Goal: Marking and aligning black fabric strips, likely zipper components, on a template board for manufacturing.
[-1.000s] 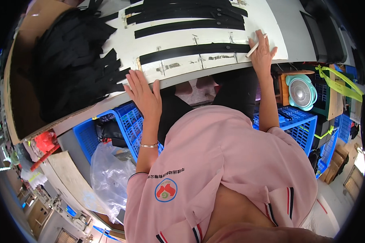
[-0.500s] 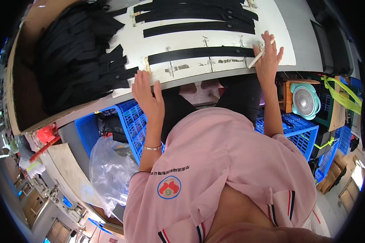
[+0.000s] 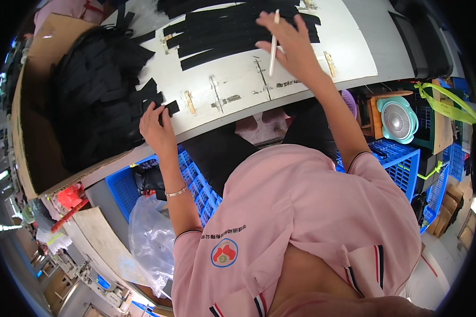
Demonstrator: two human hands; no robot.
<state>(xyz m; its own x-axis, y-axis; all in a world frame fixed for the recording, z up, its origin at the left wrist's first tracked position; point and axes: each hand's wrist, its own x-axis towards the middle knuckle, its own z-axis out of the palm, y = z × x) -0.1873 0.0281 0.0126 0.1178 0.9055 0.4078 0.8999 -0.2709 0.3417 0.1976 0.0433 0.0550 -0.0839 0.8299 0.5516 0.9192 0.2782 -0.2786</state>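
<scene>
My right hand is over the white board, fingers spread, with a slim white pen held between them. Just beyond it lie several flat black strips, side by side in a stack of rows. My left hand is at the near edge of a heap of black strips. Its fingers are apart, and the fingertips reach the end of one strip; whether they touch it is hard to tell. Dark ruled marks and tan tape pieces show on the board's near part.
An open cardboard box surrounds the heap at left. Blue plastic crates stand below the table on both sides, with a clear plastic bag at left. A small turquoise fan sits under the table's right end.
The single strip on the board's near marks has gone to the rows farther back. My right hand has moved up and left with the pen; my left hand has shifted left to the heap.
</scene>
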